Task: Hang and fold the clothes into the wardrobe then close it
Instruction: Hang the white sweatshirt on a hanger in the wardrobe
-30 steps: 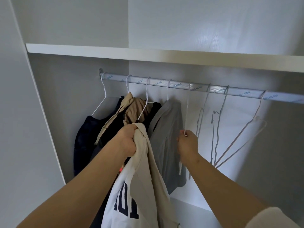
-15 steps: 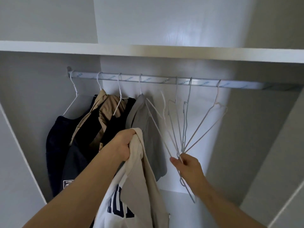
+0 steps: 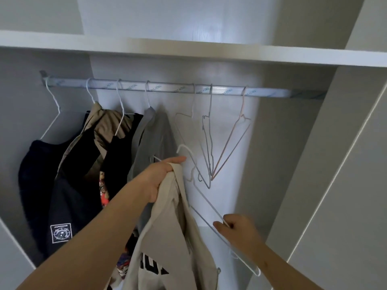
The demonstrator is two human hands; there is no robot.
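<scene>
On my feed, a navy top (image 3: 37,174), a tan jacket (image 3: 104,122), a black garment (image 3: 119,155) and a grey shirt (image 3: 156,139) hang at the left of the wardrobe rail (image 3: 167,88). In front of them the left hand (image 3: 161,176) grips the beige shirt (image 3: 171,237), fingers curled tight into its bunched top; the shirt dangles below, not yet on a hanger. The white wire hanger (image 3: 211,206) slants beside it, its hook clear of the rail. Three empty hangers (image 3: 209,143) hang further right. The right hand (image 3: 236,229) pinches the white hanger's wire between thumb and fingers.
</scene>
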